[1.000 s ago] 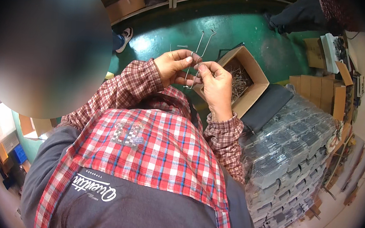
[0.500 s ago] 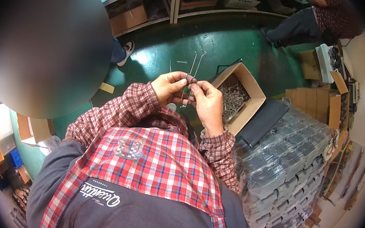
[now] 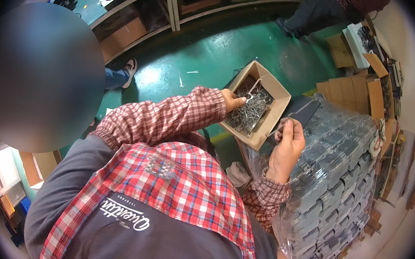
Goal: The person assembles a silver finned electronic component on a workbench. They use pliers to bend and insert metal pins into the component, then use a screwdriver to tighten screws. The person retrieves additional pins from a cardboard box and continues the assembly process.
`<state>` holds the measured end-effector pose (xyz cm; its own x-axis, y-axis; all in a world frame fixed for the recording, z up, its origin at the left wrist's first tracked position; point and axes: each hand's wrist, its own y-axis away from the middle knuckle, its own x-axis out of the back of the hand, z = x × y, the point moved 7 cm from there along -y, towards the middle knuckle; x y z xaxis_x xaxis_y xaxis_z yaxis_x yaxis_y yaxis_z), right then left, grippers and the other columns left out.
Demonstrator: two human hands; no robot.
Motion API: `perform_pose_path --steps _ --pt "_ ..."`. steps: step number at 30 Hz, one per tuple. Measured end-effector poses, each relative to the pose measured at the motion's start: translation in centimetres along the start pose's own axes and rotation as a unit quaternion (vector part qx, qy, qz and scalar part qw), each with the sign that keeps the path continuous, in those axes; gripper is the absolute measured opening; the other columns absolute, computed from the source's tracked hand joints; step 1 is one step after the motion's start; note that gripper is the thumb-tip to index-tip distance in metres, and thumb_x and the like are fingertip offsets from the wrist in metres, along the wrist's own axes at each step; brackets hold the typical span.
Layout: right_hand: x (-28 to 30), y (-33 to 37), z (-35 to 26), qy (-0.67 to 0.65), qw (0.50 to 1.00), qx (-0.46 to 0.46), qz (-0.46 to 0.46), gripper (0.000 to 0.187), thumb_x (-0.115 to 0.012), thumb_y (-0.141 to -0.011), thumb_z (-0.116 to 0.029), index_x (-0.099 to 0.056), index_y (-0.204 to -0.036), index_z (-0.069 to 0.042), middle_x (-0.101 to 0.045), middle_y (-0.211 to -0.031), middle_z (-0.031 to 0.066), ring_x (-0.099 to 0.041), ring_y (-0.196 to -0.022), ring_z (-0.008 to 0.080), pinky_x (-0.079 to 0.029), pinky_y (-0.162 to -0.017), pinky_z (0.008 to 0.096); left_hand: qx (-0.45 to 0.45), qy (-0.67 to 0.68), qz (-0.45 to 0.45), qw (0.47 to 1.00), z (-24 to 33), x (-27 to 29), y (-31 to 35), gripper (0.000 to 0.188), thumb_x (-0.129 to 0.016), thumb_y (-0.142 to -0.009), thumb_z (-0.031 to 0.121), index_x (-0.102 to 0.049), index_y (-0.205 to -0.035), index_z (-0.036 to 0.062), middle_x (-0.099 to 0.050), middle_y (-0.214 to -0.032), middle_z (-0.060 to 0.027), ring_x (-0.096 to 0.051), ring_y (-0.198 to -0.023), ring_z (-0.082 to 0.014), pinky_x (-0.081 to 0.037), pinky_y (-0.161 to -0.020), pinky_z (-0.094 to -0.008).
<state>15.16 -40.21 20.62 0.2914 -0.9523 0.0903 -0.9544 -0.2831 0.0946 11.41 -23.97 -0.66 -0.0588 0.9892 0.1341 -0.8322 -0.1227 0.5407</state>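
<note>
hands: the two hands, together around bent wire in the earlier frames, are now apart.
left hand (image 3: 231, 101): now reaches over the near-left wall of the cardboard box (image 3: 274, 117); whether its grip is closed on the pale wire piece (image 3: 255, 87) at the thumb tip cannot be told.
right hand (image 3: 287, 146): now to the right of the box; thumb and fingers pinch a bent wire (image 3: 274, 132).
bent wire: thin, grey, angled; located beside the box's right wall, partly hidden by the fingers.
wire pile (image 3: 249, 114): many thin, silvery pieces, tangled, inside the box.
right-side supports: dark pad (image 3: 305, 109) just beside the box; film-wrapped stack (image 3: 334, 157) of grey parts beyond.
</note>
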Motion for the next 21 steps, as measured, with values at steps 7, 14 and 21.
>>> perform_pose_path --steps 7,14,21 --pt "-5.2 -0.6 4.4 -0.082 0.99 -0.072 -0.089 0.013 -0.062 -0.095 -0.011 -0.065 -0.095 0.002 -0.065 -0.082 0.0017 -0.058 -0.074 0.0077 -0.047 -0.068 0.0222 0.03 0.352 -0.23 0.907 5.1 -0.2 7.9 0.05 -0.043 -0.102 0.047 -0.055 -0.129 0.0061 -0.066 -0.107 -0.0076 -0.063 -0.091 -0.0185 -0.051 -0.079 -0.0343" --pt "-22.3 -5.0 3.2 -0.087 0.967 -0.004 -0.238 0.017 -0.064 -0.095 -0.012 -0.064 -0.105 0.002 -0.063 -0.093 0.003 -0.057 -0.08 0.0091 -0.049 -0.068 0.0239 -0.134 0.125 0.104 0.978 4.9 18.2 12.2 0.019 -0.061 -0.096 0.023 -0.068 -0.093 0.0057 -0.06 -0.069 -0.0009 -0.054 -0.058 -0.008 -0.048 -0.055 -0.0264" --pt "-39.4 -8.9 -1.5 -0.051 0.874 -0.016 -0.483 0.012 -0.064 -0.093 -0.008 -0.067 -0.098 0.004 -0.062 -0.079 0.0028 -0.055 -0.069 0.0086 -0.046 -0.064 0.0231 -0.224 -0.188 0.398 0.87 0.7 37.1 16.6 0.008 -0.071 -0.083 0.012 -0.07 -0.091 0.0096 -0.061 -0.079 -0.0086 -0.064 -0.075 -0.0268 -0.052 -0.066 -0.0342"
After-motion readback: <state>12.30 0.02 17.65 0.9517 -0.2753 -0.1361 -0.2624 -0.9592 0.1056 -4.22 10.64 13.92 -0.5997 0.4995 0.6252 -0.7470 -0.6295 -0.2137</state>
